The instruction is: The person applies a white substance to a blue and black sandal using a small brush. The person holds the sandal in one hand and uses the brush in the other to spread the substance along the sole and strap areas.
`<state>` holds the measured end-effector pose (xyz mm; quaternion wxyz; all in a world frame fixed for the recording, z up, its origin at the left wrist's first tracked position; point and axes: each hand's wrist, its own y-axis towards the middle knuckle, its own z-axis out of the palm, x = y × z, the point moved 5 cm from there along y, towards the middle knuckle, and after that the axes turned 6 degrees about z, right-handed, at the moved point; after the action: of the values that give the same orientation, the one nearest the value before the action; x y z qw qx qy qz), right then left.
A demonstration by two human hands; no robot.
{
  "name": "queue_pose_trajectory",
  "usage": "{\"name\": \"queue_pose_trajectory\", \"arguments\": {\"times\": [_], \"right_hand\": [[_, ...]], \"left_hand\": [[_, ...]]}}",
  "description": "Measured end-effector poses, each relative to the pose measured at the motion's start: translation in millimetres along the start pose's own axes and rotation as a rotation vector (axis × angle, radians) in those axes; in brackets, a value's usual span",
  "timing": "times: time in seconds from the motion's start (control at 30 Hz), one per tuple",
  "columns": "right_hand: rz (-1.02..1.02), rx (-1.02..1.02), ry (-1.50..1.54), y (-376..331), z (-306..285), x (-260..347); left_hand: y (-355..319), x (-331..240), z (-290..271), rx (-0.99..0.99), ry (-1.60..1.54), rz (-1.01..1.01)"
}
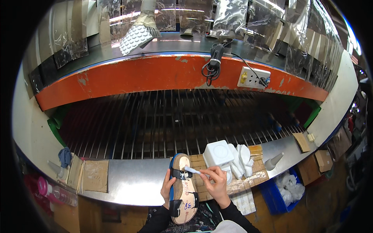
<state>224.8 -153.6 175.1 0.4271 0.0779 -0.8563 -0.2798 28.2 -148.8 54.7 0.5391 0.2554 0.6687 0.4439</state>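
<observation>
A sandal (180,190) with a tan, marked insole, black straps and a blue edge stands lengthwise in front of me at the near edge of the bench. My left hand (167,190) is closed on its left side, with the thumb on the rim. In my right hand (214,185) a slim pale-blue tool (191,170), which looks like a small brush, is pinched between the fingers. Its tip reaches the sandal by the upper strap (179,174); whether it touches is too small to tell. Right of the sandal is a white plastic container (218,154).
White flat pieces (243,158) lie beside the container on a taped cardboard sheet (248,182). Grey cones (274,161) stand at both bench ends. A blue bin (274,196) holds plastic bags. Beyond are metal rods (155,124) under an orange beam (155,75) with a socket strip (253,77).
</observation>
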Motion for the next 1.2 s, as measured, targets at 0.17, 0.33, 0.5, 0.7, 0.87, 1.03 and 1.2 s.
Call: {"name": "queue_pose_trajectory", "arguments": {"times": [0.17,0.33,0.5,0.7,0.87,1.03,1.2], "right_hand": [[-0.009,0.001,0.004,0,3,1],[0.016,0.003,0.026,1,2,3],[0.020,0.021,0.000,2,1,7],[0.052,0.028,0.026,1,7,7],[0.033,0.045,0.017,-3,5,12],[0.029,0.088,-0.019,-12,-2,15],[-0.002,0.184,-0.013,-23,-17,18]], "left_hand": [[0,-2,-3,-0.003,-0.004,0.021],[3,-4,-3,-0.008,-0.009,-0.008],[12,-12,-4,-0.056,0.002,-0.026],[26,-25,-12,0.049,0.004,-0.060],[35,-31,-11,-0.048,0.055,-0.004],[40,-34,-10,0.036,0.160,0.105],[29,-23,-7,0.032,0.073,0.075]]}}
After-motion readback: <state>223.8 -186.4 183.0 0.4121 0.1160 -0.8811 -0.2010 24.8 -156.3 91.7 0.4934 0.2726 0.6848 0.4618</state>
